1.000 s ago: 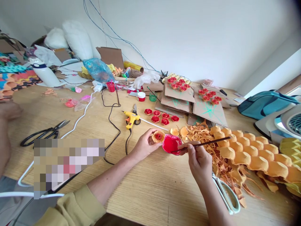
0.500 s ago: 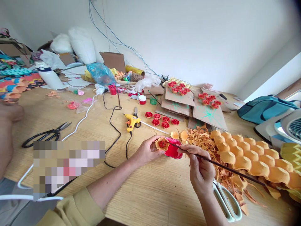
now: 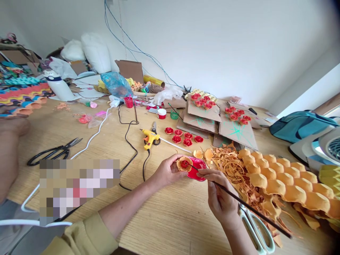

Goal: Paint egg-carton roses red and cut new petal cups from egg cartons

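Between the fingers of my left hand [image 3: 167, 170] is a paper flower [image 3: 184, 163] cut from orange egg carton, its centre painted red and its outer petals still orange. My right hand [image 3: 223, 193] grips a long dark paintbrush [image 3: 247, 202], whose tip touches the flower's red middle. Just behind and below the flower sits a dish of red paint [image 3: 197, 173], partly hidden by my fingers. Two orange petal cups, one of them a small cup [image 3: 198, 153], lie beyond the dish. Several red-painted flowers [image 3: 187, 136] rest further back on the table.
Orange egg cartons [image 3: 289, 180] and paper scraps [image 3: 228, 161] lie to the right, with pale-handled scissors [image 3: 256, 230] near my right wrist. A yellow glue gun [image 3: 151, 138], its cord and black scissors [image 3: 54, 152] are left. Cardboard sheets [image 3: 236, 131] bear red flowers. Another person's arm [image 3: 9, 152] rests far left.
My right hand has shifted slightly left and down, and the brush's back end has swung lower. The flower in my left hand is tilted a little more towards me.
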The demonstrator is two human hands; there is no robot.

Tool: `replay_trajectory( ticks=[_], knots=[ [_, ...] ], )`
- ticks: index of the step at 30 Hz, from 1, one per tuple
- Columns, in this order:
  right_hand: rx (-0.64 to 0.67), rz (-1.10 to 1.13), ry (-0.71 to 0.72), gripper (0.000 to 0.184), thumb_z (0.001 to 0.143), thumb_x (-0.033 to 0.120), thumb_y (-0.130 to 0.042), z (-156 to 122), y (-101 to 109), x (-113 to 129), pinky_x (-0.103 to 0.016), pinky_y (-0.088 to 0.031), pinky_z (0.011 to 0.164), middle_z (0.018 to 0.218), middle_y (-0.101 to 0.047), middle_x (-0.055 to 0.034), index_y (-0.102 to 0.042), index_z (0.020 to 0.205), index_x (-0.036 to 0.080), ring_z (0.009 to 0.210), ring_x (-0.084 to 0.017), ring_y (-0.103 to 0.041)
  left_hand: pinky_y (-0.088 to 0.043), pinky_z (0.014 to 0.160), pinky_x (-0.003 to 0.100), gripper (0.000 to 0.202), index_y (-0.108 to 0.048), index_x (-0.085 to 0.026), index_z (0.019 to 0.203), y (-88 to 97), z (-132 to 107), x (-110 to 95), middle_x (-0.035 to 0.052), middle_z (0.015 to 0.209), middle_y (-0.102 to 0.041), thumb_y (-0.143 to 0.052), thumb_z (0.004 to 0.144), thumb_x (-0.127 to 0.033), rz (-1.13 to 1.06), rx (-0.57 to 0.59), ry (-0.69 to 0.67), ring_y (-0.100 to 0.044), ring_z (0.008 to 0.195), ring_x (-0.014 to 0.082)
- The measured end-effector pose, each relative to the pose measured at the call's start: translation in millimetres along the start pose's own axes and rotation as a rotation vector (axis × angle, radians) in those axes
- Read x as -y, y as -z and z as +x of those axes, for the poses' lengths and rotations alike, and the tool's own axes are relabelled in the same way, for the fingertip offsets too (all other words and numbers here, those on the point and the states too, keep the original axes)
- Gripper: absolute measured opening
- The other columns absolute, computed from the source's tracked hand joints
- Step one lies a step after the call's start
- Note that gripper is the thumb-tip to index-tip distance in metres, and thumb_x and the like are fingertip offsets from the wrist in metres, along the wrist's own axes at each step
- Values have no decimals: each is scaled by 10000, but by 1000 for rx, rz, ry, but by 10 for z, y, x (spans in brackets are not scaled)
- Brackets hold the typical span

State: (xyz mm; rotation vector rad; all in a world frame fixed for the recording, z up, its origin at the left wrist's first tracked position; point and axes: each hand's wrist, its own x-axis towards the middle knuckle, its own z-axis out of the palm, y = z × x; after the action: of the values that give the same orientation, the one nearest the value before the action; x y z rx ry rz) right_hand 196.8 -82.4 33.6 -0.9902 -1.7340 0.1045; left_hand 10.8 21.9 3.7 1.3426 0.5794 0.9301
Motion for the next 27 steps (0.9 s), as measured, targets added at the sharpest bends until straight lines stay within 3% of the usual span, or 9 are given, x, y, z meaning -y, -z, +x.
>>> replay_trajectory(
  ticks=[5,13,27],
  knots=[
    [20,-55,69,297,961,1,-502,47,-16,74,-306,-609,855,1088,-733,-90,-585,1163,204,1022,-174,-728,-573,972,330,539,-657,-152,1191,-21,-8,-21,115,1224,-728,-903,736,-302,41,-25,-24,-708,1131,258],
    [-1,-18,75,326,947,-18,-499,43,-12,54,-304,-600,890,1117,-739,-93,-596,1167,202,1068,-175,-725,-572,972,330,561,-655,-154,1223,-9,0,3,114,1224,-731,-901,737,-289,18,27,1,-709,1126,251],
    [14,-85,84,287,950,-10,-519,38,-46,87,-289,-598,887,1087,-723,-99,-589,1147,186,1036,-168,-722,-555,914,308,486,-647,-177,1187,-16,-39,-32,86,1148,-718,-868,764,-271,253,-93,-140,-695,1049,220]
  ],
)
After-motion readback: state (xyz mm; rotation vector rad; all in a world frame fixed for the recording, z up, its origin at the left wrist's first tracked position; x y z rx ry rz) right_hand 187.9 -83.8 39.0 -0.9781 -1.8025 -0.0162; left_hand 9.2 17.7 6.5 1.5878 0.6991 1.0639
